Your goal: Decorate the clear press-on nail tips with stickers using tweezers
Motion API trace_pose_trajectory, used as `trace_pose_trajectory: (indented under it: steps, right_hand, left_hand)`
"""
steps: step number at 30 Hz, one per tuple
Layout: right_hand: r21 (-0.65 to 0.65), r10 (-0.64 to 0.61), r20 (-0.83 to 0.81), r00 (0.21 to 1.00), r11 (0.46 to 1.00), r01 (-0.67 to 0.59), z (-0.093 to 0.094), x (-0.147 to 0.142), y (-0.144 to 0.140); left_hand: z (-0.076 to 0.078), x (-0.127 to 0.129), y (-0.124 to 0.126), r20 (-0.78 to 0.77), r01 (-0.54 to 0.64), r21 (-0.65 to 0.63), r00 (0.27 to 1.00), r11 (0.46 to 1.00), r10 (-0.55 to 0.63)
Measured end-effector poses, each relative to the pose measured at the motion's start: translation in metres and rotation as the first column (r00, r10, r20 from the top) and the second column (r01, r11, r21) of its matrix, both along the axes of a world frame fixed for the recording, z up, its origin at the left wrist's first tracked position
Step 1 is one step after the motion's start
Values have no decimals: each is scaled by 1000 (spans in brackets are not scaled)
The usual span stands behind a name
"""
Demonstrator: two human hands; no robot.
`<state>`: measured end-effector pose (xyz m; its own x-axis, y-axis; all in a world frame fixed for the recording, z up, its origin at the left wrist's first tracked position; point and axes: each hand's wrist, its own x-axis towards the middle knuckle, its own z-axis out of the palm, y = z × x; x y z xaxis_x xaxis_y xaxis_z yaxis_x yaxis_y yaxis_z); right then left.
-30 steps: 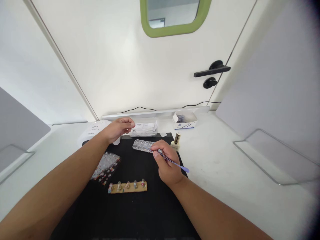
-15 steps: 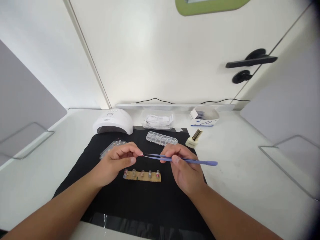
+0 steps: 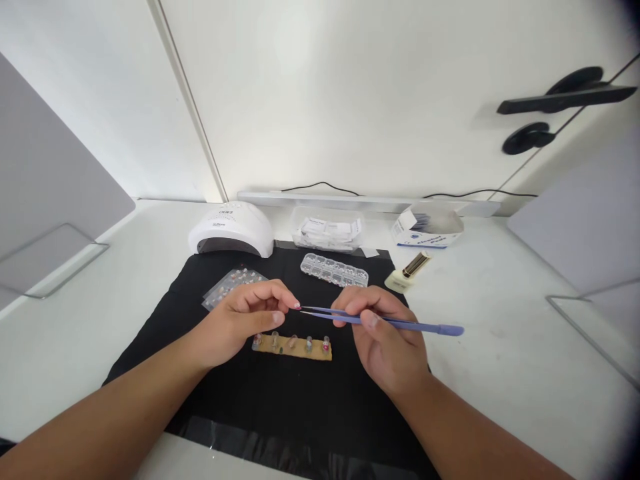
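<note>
My left hand (image 3: 255, 319) is held over the black mat (image 3: 295, 407), thumb and index finger apart. A small red-and-white decorated nail shows at its index fingertip; whether it is worn or stuck on I cannot tell. In my right hand (image 3: 383, 333) are blue-purple tweezers (image 3: 423, 326), pinched between thumb and fingers. Their thin points lie right at the decorated nail, slightly spread. Anything between the points is too small to make out. Below the hands lies a tan strip (image 3: 293, 347) bearing several small decorated nail tips.
Behind my left hand are clear sheets of small nail decorations (image 3: 233, 287). A clear compartment case (image 3: 334, 270) lies further back. Around the mat's far edge stand a white nail lamp (image 3: 231, 230), a plastic tray of packets (image 3: 327, 232), an alcohol pad box (image 3: 430, 233) and a gold-capped polish bottle (image 3: 407, 275).
The view has tilted and shifted, so the scene sits slightly differently. The tweezer points are now closer to the left index fingertip. Both hands keep their grip and pose.
</note>
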<state>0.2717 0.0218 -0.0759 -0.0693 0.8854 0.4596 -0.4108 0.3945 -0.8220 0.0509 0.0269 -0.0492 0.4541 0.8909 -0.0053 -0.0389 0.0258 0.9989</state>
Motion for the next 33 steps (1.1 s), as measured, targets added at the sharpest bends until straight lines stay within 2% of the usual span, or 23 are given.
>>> trace_pose_trajectory:
  steps: [15,18,20,23,28,30,33]
  right_hand:
    - [-56,-24,-33,999,998,22,2,-3,-4]
    - [-61,-25,-39,999,998,23,2,-3,-4]
    - [-60,-26,-40,999,998,24,2,-3,-3]
    - [-60,-30,-26,999,998,29,0,-1,-1]
    - [-43,-61,31,998,997,63,-6,5,6]
    - [-26,-84,55,995,996,86,-9,8,10]
    - [2,-126,74,989,992,127,-12,10,15]
  left_hand:
    - [3,2,-1,-46,41,-17,998,999,-41]
    - [2,2,-2,-96,39,5,995,999,-38]
    - [2,0,-2,-162,35,55,986,998,-25]
    - [1,-1,-1,-275,25,217,961,976,37]
    - [-3,-5,3,-437,107,525,885,845,159]
    - [-5,-9,7,-475,138,580,858,803,196]
    - [-6,-14,12,-484,130,612,842,780,239]
